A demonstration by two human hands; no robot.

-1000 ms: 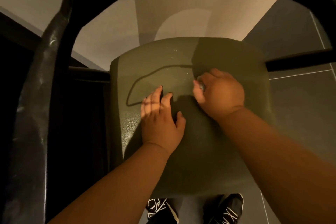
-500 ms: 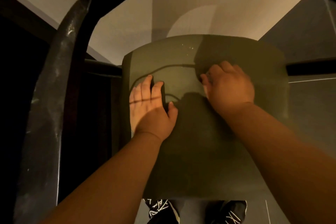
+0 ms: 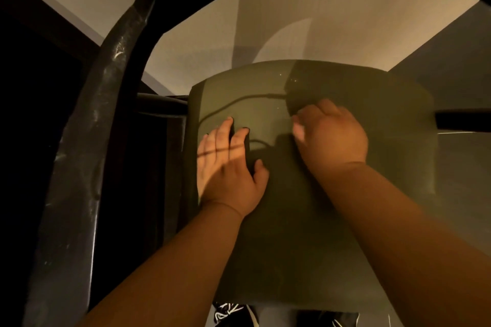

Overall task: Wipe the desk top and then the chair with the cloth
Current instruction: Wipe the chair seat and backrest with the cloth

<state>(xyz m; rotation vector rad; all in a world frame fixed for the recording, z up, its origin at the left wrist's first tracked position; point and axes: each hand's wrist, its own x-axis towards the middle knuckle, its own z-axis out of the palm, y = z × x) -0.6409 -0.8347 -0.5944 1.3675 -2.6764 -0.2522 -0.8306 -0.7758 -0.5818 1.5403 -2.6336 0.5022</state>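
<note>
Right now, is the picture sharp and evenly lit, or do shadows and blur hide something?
Head view: dim warm light, hard shadow over the right part of the chair seat; right hand blurred at the fingers, left hand sharp, half lit; edges curved by the lens.

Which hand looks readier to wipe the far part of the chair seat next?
Right, likely. The right hand is curled on the seat nearer its far edge; any cloth is hidden. The left hand lies flat, fingers straight, seemingly bracing.
</note>
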